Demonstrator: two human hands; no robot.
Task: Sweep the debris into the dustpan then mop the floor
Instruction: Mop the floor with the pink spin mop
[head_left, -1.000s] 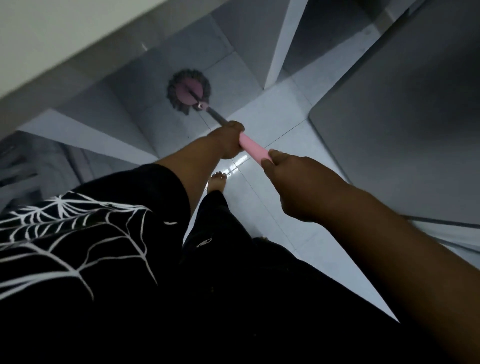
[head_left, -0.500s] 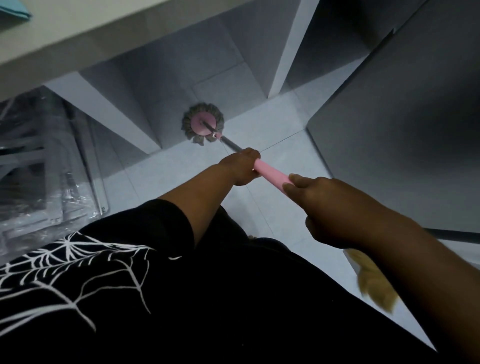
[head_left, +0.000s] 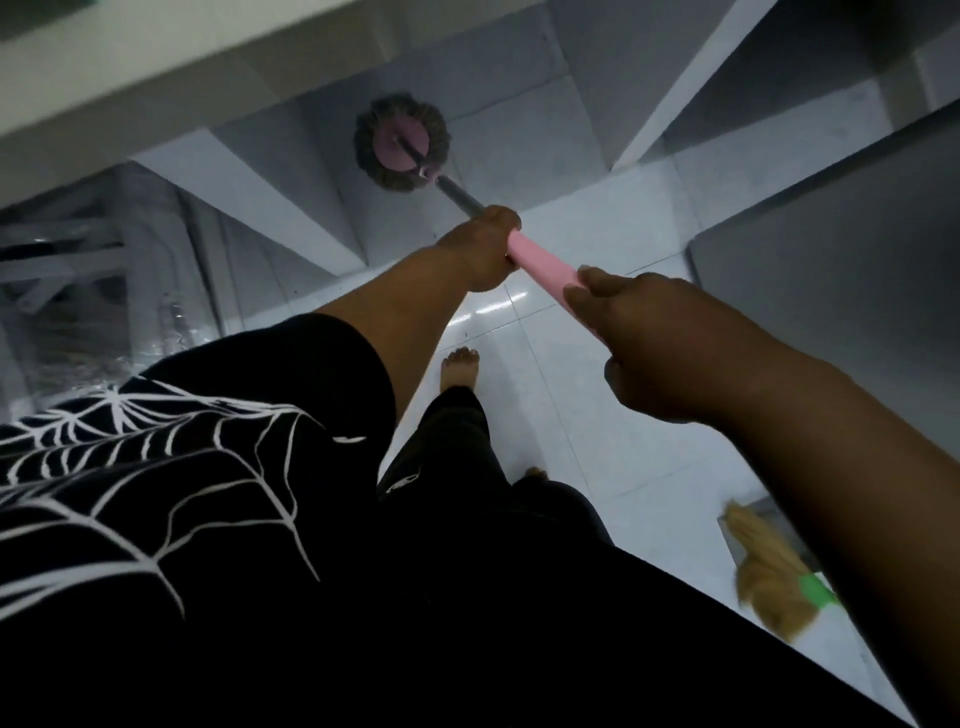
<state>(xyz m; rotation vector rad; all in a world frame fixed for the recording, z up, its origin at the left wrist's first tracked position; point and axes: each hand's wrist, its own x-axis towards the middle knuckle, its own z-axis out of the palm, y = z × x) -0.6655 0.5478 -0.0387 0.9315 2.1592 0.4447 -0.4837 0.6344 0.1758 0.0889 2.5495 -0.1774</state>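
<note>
The fingers (head_left: 498, 221) of the left hand (head_left: 480, 248) are curled tight around the far end of the pink plastic grip of the mop handle (head_left: 540, 266), just where the pink sleeve meets the thin grey metal shaft (head_left: 460, 195). Nearer the body, the fingers (head_left: 584, 291) of the right hand (head_left: 654, 343) wrap the near end of the same grip. The two hands are close together, with a short length of pink showing between them.

The shaft slants forward and down to the round mop head (head_left: 401, 148), a pink disc ringed with grey strands. It lies flat on the pale tiled floor (head_left: 561, 415), in the shade between two white upright panels (head_left: 270, 208) and beneath a pale tabletop edge (head_left: 156, 78).

A bare foot (head_left: 460, 370) stands on the glossy tiles below the hands. At the lower right a broom (head_left: 769, 577) with straw-coloured bristles and a green band lies blurred on the floor, partly over a flat grey thing too unclear to name. A black shirt (head_left: 156, 467) with a white spider-web print fills the lower left, and clear plastic wrapping (head_left: 78, 291) shows at the far left.
</note>
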